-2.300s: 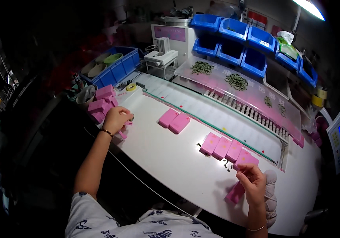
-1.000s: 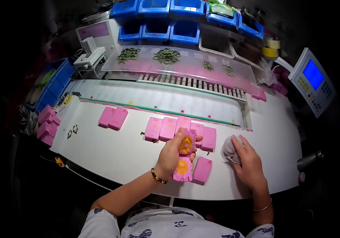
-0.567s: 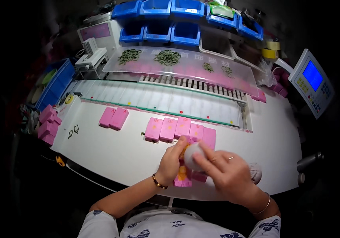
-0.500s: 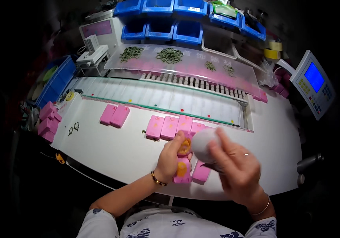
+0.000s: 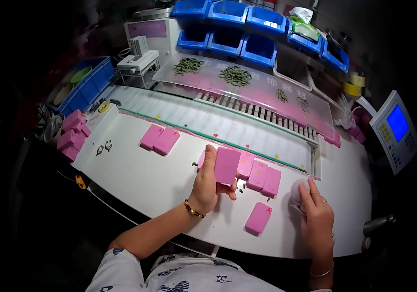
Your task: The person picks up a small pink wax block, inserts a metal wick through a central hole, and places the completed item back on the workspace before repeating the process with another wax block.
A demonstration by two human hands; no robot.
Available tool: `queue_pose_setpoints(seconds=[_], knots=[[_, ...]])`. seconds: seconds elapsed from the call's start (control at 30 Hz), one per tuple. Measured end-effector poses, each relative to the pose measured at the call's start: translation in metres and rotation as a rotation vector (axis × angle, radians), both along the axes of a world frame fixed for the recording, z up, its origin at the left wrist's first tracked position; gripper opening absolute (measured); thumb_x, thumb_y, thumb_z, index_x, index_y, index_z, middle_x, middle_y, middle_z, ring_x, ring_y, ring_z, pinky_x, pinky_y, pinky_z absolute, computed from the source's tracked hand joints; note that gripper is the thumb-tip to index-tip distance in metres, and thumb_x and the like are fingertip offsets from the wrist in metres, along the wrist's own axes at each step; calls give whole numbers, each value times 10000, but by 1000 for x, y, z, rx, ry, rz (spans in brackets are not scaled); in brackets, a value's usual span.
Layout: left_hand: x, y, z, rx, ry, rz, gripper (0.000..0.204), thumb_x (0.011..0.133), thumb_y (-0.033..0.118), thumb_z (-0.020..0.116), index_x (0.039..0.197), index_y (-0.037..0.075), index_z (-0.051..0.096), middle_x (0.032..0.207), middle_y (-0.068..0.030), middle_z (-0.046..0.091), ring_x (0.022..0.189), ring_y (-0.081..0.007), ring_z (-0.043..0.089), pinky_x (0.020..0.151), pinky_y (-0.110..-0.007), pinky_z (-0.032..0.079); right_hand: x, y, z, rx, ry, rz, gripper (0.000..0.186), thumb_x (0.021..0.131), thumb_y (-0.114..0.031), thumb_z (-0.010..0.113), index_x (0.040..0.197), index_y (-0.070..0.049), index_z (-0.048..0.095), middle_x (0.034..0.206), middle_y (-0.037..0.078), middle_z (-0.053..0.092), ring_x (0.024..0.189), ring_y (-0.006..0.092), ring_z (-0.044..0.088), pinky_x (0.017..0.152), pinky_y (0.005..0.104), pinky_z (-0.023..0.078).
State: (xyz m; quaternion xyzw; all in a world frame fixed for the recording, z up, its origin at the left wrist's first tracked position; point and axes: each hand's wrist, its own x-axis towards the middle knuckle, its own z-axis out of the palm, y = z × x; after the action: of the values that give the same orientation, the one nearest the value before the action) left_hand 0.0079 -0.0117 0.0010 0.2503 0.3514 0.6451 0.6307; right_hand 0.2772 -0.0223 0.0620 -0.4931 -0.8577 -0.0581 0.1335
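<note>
Held up over the table, a pink rubber mold block (image 5: 227, 166) is in my left hand (image 5: 205, 187), its plain face showing, thumb along the left side and fingers behind. My right hand (image 5: 318, 214) rests at the table's right side with its fingers against a pale round cloth pouch (image 5: 298, 192); the thumb is hidden. A single pink block (image 5: 258, 217) lies between my hands, nearer me. Behind the held block stands a row of pink blocks (image 5: 264, 177), partly covered by my left hand. Small dark bits (image 5: 241, 187) lie beside the row.
A glass-edged white conveyor (image 5: 203, 131) crosses behind, with rollers and a clear sheet bearing green ring-like pieces (image 5: 235, 76). Two pink blocks (image 5: 160, 139) lie left, more are stacked (image 5: 74, 136) farther left. Blue bins (image 5: 259, 48) stand at the back, a control panel (image 5: 396, 127) right.
My right hand has carried the pouch right and down to the table. The opened mold halves with yellow-orange marks no longer show; my left hand now holds up a block by its plain face. The view has shifted.
</note>
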Motion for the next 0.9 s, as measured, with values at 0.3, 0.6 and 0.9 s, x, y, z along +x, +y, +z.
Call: queue_pose_setpoints(seconds=[0.3, 0.6, 0.9], knots=[[37, -20, -5, 139, 386, -21, 354, 996, 380, 448, 1113, 48, 482, 939, -64, 610, 812, -117, 613, 748, -268, 503, -24, 11, -14, -73, 417, 266, 496, 760, -19, 694, 1233, 1, 546, 1204, 193, 574, 993, 275, 606, 748, 332, 494], [4, -32, 2, 250, 491, -250, 245, 964, 214, 558, 1086, 12, 622, 967, -28, 582, 925, -96, 567, 826, -250, 467, -64, 3, -41, -613, 1149, 246, 241, 809, -10, 700, 1026, 22, 601, 901, 65, 629, 768, 100, 609, 699, 216, 481], [-130, 8, -11, -22, 1989, 579, 379, 757, 222, 739, 1037, 48, 553, 1031, -121, 522, 986, -324, 491, 866, -392, 418, -36, 6, -52, -805, 1013, -38, 129, 847, -37, 660, 956, 25, 631, 876, 61, 633, 750, 87, 597, 653, 212, 481]])
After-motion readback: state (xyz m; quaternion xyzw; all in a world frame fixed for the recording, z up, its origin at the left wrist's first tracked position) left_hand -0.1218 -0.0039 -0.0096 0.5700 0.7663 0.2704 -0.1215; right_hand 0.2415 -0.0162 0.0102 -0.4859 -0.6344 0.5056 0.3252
